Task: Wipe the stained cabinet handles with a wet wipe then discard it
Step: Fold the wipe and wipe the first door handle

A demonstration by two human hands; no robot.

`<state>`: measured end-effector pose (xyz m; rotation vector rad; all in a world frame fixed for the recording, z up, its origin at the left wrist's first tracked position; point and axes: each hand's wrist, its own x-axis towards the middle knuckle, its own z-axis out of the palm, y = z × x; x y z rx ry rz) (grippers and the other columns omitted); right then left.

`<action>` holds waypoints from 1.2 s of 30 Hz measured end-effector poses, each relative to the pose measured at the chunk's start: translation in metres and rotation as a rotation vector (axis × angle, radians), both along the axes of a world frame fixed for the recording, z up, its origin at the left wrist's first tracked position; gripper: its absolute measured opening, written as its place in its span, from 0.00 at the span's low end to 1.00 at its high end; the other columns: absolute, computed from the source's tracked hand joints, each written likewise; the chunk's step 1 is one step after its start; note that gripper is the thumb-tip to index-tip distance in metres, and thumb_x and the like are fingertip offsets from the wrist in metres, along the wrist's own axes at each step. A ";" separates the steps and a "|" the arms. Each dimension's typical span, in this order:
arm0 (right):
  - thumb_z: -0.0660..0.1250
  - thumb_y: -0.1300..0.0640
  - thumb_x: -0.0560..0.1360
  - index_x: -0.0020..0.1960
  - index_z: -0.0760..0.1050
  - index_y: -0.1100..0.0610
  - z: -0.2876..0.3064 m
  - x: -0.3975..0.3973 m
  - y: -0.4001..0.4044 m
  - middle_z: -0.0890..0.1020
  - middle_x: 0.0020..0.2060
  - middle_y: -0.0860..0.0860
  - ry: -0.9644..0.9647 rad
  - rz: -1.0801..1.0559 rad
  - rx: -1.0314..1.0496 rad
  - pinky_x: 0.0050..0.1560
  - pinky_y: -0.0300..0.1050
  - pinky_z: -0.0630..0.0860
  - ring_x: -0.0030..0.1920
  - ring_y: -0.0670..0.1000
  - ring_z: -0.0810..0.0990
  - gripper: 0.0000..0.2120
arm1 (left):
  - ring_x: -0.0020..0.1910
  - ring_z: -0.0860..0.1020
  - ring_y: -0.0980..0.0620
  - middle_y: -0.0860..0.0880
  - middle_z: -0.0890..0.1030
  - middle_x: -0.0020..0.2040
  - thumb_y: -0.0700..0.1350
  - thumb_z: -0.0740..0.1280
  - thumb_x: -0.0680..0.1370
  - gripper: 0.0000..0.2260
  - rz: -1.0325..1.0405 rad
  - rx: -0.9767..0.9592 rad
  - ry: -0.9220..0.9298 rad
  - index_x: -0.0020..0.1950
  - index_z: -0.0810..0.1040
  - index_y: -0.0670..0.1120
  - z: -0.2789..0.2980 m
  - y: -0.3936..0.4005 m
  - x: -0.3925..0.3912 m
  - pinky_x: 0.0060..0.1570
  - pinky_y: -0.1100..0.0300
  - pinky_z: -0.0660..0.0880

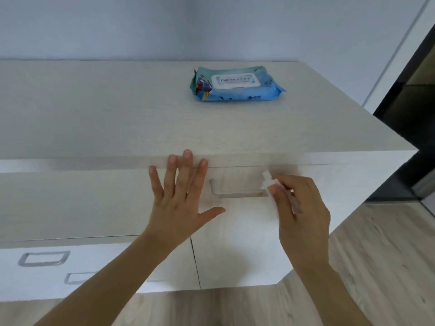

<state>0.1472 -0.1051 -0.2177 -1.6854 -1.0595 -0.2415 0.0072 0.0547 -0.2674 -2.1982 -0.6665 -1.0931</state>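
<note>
Cabinet handle (237, 192), a pale bar on the near front, meets the white wet wipe (267, 184) at its right end, pinched in the right hand (303, 208). Left hand (181, 196) lies spread flat beside it. Far back sits a blue wipes pack (236, 84); its label is unreadable.

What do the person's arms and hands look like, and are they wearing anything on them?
Both forearms are bare: no sleeves reach into view. The left hand and right hand wear no gloves, and no rings, watch or bracelet show. The fingernails look short and unpainted.
</note>
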 end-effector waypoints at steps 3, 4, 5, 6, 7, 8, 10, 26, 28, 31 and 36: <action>0.61 0.51 0.76 0.51 0.74 0.45 -0.016 0.008 0.005 0.76 0.44 0.38 0.011 0.014 0.142 0.46 0.21 0.66 0.47 0.33 0.74 0.05 | 0.77 0.42 0.42 0.42 0.40 0.78 0.74 0.58 0.72 0.49 -0.017 0.074 -0.102 0.79 0.44 0.43 -0.011 0.009 0.015 0.72 0.39 0.43; 0.62 0.51 0.76 0.50 0.73 0.42 -0.022 0.009 0.006 0.77 0.44 0.36 0.033 0.024 0.176 0.45 0.21 0.67 0.47 0.32 0.75 0.05 | 0.77 0.41 0.42 0.43 0.39 0.78 0.74 0.58 0.72 0.49 -0.019 0.091 -0.131 0.79 0.44 0.43 -0.013 0.011 0.019 0.72 0.39 0.42; 0.62 0.51 0.76 0.49 0.73 0.40 -0.028 0.011 0.008 0.77 0.44 0.34 0.058 0.035 0.214 0.45 0.21 0.67 0.47 0.33 0.75 0.06 | 0.77 0.41 0.43 0.43 0.39 0.78 0.74 0.57 0.72 0.49 -0.017 0.102 -0.158 0.79 0.44 0.43 -0.015 0.012 0.023 0.72 0.39 0.42; 0.63 0.52 0.76 0.48 0.74 0.40 -0.033 0.012 0.011 0.77 0.45 0.32 0.078 0.047 0.262 0.45 0.22 0.68 0.47 0.33 0.76 0.07 | 0.77 0.40 0.44 0.43 0.40 0.78 0.74 0.57 0.72 0.49 -0.011 0.114 -0.180 0.79 0.44 0.44 -0.016 0.013 0.025 0.72 0.40 0.40; 0.63 0.54 0.76 0.46 0.75 0.40 -0.038 0.012 0.013 0.78 0.45 0.33 0.086 0.059 0.311 0.46 0.23 0.68 0.47 0.35 0.77 0.08 | 0.76 0.40 0.45 0.41 0.43 0.78 0.74 0.56 0.72 0.48 -0.003 0.121 -0.198 0.79 0.46 0.43 -0.017 0.014 0.028 0.72 0.40 0.39; 0.64 0.55 0.76 0.45 0.75 0.40 -0.041 0.013 0.015 0.78 0.45 0.35 0.082 0.074 0.353 0.47 0.24 0.69 0.48 0.36 0.77 0.09 | 0.76 0.40 0.47 0.39 0.47 0.77 0.74 0.56 0.73 0.47 0.007 0.123 -0.216 0.78 0.49 0.42 -0.018 0.014 0.029 0.71 0.41 0.38; 0.64 0.57 0.77 0.48 0.75 0.42 -0.046 0.014 0.019 0.79 0.47 0.39 0.068 0.105 0.421 0.48 0.25 0.69 0.48 0.37 0.77 0.09 | 0.76 0.41 0.48 0.38 0.53 0.74 0.73 0.55 0.74 0.44 0.022 0.141 -0.245 0.76 0.54 0.41 -0.022 0.014 0.032 0.71 0.41 0.36; 0.69 0.57 0.72 0.44 0.81 0.47 -0.058 0.012 0.036 0.84 0.43 0.43 0.390 0.207 0.755 0.46 0.25 0.72 0.48 0.37 0.81 0.05 | 0.74 0.59 0.40 0.39 0.61 0.74 0.66 0.60 0.77 0.39 -0.037 0.277 -0.420 0.74 0.59 0.37 -0.041 0.019 0.048 0.71 0.36 0.46; 0.69 0.56 0.73 0.45 0.81 0.46 -0.055 0.011 0.037 0.84 0.43 0.43 0.381 0.176 0.742 0.47 0.26 0.73 0.47 0.37 0.81 0.05 | 0.74 0.59 0.40 0.39 0.61 0.74 0.66 0.60 0.77 0.39 -0.041 0.275 -0.419 0.74 0.60 0.37 -0.041 0.019 0.048 0.70 0.36 0.47; 0.69 0.57 0.73 0.44 0.80 0.45 -0.060 0.006 0.038 0.84 0.41 0.41 0.357 0.132 0.759 0.47 0.27 0.73 0.47 0.37 0.81 0.07 | 0.74 0.59 0.40 0.39 0.61 0.74 0.66 0.59 0.77 0.39 -0.035 0.273 -0.409 0.74 0.60 0.37 -0.042 0.019 0.046 0.70 0.35 0.47; 0.70 0.58 0.72 0.41 0.79 0.43 -0.069 0.006 0.034 0.83 0.41 0.43 0.289 0.013 0.878 0.48 0.28 0.73 0.46 0.38 0.81 0.09 | 0.75 0.57 0.42 0.40 0.60 0.75 0.67 0.58 0.77 0.39 -0.008 0.270 -0.404 0.75 0.59 0.38 -0.042 0.020 0.046 0.70 0.36 0.45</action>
